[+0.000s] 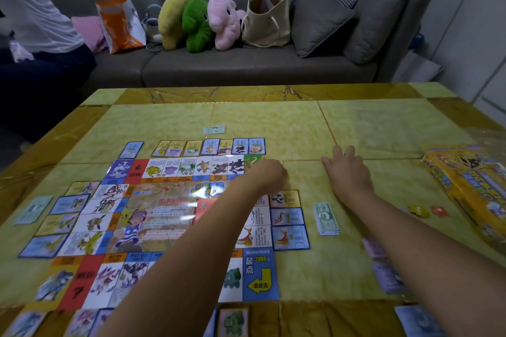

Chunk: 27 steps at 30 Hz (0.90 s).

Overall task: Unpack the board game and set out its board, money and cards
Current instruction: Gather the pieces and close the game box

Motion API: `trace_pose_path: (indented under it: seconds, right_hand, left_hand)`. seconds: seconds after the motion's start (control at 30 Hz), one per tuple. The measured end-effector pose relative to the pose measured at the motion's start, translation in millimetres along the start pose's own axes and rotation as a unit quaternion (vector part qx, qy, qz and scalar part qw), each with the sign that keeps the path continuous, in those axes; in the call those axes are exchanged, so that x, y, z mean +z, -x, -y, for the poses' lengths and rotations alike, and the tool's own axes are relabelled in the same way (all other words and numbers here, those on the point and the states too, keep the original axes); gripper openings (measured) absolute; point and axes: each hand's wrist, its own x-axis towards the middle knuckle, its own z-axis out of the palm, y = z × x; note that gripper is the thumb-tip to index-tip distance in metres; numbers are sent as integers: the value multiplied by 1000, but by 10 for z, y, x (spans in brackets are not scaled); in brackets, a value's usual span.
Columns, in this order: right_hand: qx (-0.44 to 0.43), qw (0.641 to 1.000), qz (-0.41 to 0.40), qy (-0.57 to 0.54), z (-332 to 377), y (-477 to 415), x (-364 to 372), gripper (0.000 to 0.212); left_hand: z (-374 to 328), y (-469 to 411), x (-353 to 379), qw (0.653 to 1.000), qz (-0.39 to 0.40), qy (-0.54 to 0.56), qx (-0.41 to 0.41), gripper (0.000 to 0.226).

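Colourful square paper game board [153, 216] is lying flat on the left half of the yellow-green marbled table [383, 128], with its far right corner showing beside the curled left hand [269, 174]. That corner is the spot the next move looks to be turning on. A row of small picture cards [210, 146] is running along the board's far edge and ending just left of the hand. A column of blue- and yellow-bordered cards [289, 217] is lining the right edge, its long axis pointing away from the person and its top card sitting just on the near side of the hand. The left hand is therefore the nearer one to any gap between row and column. Its arm is reaching diagonally across the board, knuckles up and fingers tucked under, and whether they are pinching a card cannot be told from this angle. The right hand [347, 172] is resting palm down on bare table to the right, apart from the board, fingers straight and spread, holding nothing. A stack of green paper banknotes [325, 218] is lying just beside the right wrist, lengthwise towards the person, and a single green banknote [214, 130] is sitting beyond the far row. The yellow cardboard game box [471, 189] is standing well off at the table's right edge.
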Motion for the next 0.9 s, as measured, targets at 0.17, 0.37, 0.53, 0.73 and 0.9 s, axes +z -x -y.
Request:
trace_pose_path:
  seconds: [0.17, 0.37, 0.53, 0.73, 0.9]
  right_hand:
    - [14, 999, 28, 4, 94, -28, -36, 38]
    - [-74, 997, -17, -27, 7, 7, -27, 35]
    - [-86, 996, -6, -25, 21, -12, -22, 42]
    - [-120, 992, 3, -36, 34, -17, -58, 39]
    - [-42, 986, 42, -157, 46, -28, -153, 39]
  left_hand:
    - [10, 78, -83, 1000, 12, 25, 1, 47]
    - [17, 163, -71, 999, 2, 41, 5, 53]
    - [2, 125, -56, 1000, 3, 26, 7, 50]
    - [-26, 54, -35, 1000, -5, 6, -5, 52]
    - [-54, -54, 10, 999, 1, -27, -17, 47]
